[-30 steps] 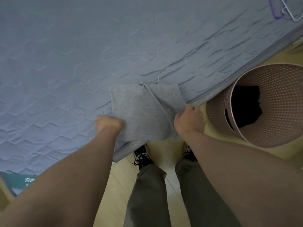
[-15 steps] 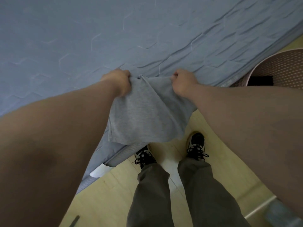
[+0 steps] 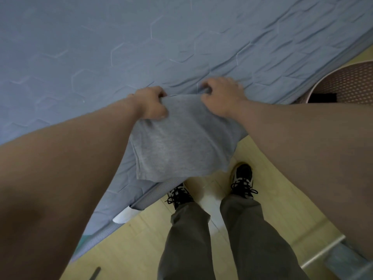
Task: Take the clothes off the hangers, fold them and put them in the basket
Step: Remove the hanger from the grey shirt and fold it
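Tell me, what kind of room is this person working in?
Probably a bedroom: a blue-grey quilted mattress with a hexagon pattern, a pink perforated plastic laundry basket beside it on the floor, and a grey knit garment held over the mattress edge.

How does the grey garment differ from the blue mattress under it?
The grey garment is plain; the blue mattress is quilted in hexagons. The garment is gripped at its far edge by the left hand and right hand, its near part hanging past the mattress edge; the mattress lies flat. Both are cloth.
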`<state>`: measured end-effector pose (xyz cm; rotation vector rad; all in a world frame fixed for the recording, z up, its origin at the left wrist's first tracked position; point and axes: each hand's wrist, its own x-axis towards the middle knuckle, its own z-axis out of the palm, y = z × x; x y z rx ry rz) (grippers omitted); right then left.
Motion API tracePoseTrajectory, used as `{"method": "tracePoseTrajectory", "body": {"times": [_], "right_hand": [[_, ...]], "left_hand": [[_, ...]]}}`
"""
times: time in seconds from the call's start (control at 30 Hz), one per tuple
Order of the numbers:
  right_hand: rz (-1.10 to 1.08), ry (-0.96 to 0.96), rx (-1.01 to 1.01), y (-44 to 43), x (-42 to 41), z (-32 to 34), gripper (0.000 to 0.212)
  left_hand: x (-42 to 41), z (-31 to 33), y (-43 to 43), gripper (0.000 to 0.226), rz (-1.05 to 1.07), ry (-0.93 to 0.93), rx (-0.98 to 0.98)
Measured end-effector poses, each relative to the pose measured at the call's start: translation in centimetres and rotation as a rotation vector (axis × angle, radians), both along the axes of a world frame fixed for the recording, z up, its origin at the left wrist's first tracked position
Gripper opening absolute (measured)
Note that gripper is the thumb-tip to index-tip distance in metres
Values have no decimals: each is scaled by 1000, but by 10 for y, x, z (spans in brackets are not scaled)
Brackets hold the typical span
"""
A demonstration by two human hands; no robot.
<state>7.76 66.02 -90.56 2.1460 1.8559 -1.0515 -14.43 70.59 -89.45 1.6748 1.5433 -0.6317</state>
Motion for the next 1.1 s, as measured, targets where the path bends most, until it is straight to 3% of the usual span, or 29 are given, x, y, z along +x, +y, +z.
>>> {"method": "tracePoseTrajectory", "body": {"times": [0.07,0.13,0.27,0.4,0.57,0.77,0.83,0.97,1.03,1.1], "right_hand": [[199,21,-95,2,-11,4,68],[342,-36,-186,1,-20,6,74],[432,-100,-123,10,-23,20,40],[365,-105,34,37,-21,53,32],[286,-223,353,87,-18,113,29],[326,-368,736,119,-14,173,33],[367,-388,818,116,-10,173,35],[436,-482,845,85,-10,131,21],[495,-456,800,56,-14,98,20],[582,-414,591,22,-16,64,32]], "left_hand": [[7,1,2,81,-19,-38,-72],[12,0,-1,85,-161,24,-56],[16,4,2,57,-319,71,48],[15,42,29,48,-338,63,208],[18,111,78,26,-279,33,594],[15,160,98,26,-410,165,1256],[10,153,92,30,-441,209,1381],[2,111,54,33,-445,95,1307],[-2,80,24,34,-460,43,1142],[-3,51,-10,35,-487,16,872]]}}
